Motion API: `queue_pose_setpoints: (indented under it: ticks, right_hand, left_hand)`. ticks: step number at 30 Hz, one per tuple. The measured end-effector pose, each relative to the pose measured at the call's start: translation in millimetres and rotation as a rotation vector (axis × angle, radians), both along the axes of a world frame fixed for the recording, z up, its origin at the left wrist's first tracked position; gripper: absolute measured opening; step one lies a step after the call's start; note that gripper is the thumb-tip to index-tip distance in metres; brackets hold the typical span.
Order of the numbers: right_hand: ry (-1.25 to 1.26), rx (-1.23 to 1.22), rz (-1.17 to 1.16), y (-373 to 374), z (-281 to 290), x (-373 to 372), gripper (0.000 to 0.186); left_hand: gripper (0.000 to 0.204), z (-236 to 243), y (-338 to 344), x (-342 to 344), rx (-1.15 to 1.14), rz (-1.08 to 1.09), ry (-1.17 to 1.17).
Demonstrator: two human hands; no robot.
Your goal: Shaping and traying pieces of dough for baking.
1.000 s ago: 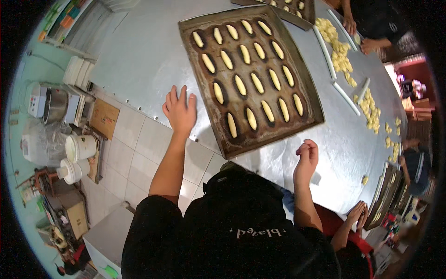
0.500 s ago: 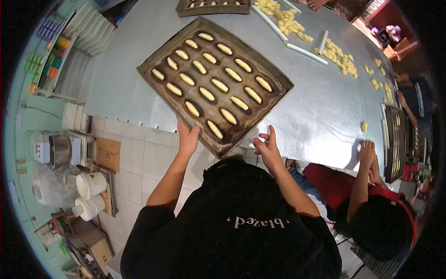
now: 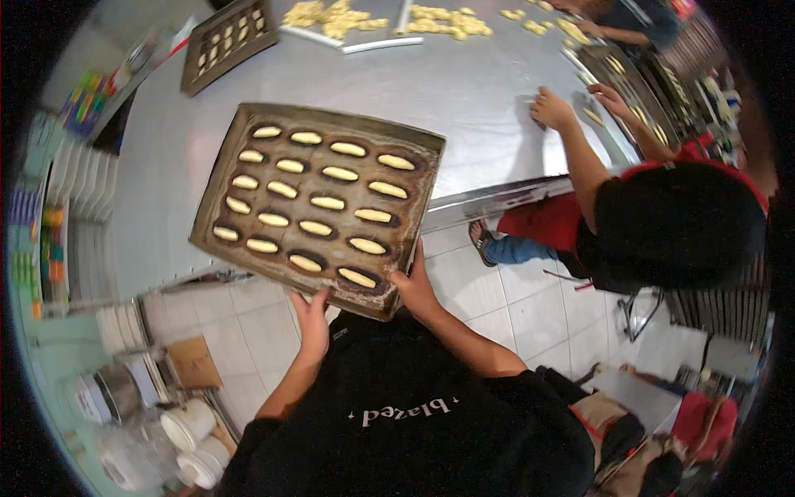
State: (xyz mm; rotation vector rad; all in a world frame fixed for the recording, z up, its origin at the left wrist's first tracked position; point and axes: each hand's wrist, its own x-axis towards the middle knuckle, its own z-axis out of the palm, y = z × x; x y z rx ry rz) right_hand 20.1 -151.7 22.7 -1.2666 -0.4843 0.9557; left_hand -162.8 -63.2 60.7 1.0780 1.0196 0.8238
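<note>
A dark, worn metal baking tray is held over the near edge of the table. Several slim, pale yellow dough pieces lie on it in rows, each inside a blackened patch. My left hand holds the tray's near side, thumb at the rim and its other fingers partly hidden beneath. At the near right corner my right hand grips the tray, fingers along the outer wall and thumb on the rim.
A metal table bears another dough-filled tray, dough lumps and white sticks. At right, a co-worker's hand rests near another tray. White buckets and a mixer stand at lower left.
My right hand, apart from the tray with fingers spread before, now grips its near right corner. The tray has turned so its rows run more crosswise. The view has swung right.
</note>
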Motion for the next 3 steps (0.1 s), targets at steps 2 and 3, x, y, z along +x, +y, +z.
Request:
queue_pose_setpoints:
  ticks: [2, 3]
  right_hand:
    - [0.087, 0.045, -0.007, 0.7, 10.0, -0.4, 0.09]
    - [0.106, 0.069, 0.025, 1.7, 6.5, 2.1, 0.093]
  left_hand:
    - [0.066, 0.5, 16.8, -17.5, -0.227, -0.038, -0.17]
    - [0.074, -12.8, 35.7, -37.4, -0.375, -0.066, -0.218]
